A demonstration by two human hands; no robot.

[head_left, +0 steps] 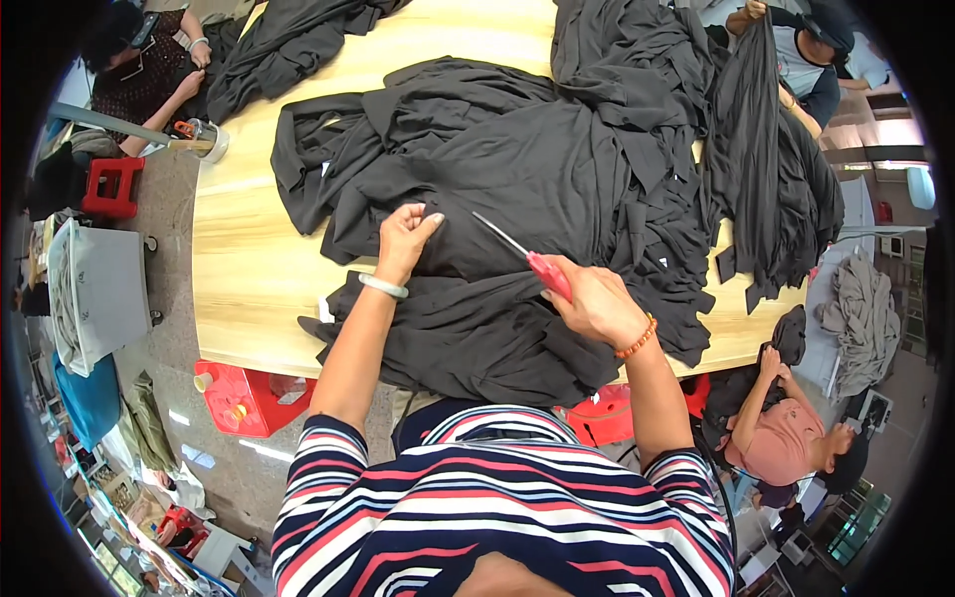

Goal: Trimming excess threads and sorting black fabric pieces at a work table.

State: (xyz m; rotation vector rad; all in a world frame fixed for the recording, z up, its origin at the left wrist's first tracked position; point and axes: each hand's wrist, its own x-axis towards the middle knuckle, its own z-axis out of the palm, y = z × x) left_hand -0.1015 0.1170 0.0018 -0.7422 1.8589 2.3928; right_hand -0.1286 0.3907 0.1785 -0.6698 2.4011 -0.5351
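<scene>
The right grip [602,305] is closed around the handle of a slim, red-handled tool with a straight metal shaft [547,272], apparently leaving the tip free to point. The left grip [403,239] is bunched over black, soft-fabric garments [537,169]; whether it pinches cloth cannot be told. The garments extend to the worktop's [234,289] near edge, presumably for reach.

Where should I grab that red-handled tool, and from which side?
Likely by its red handle, coming from the near right, where the right grip holds it: the handle is thicker, while the slim metal shaft points away, toward the far left.
</scene>
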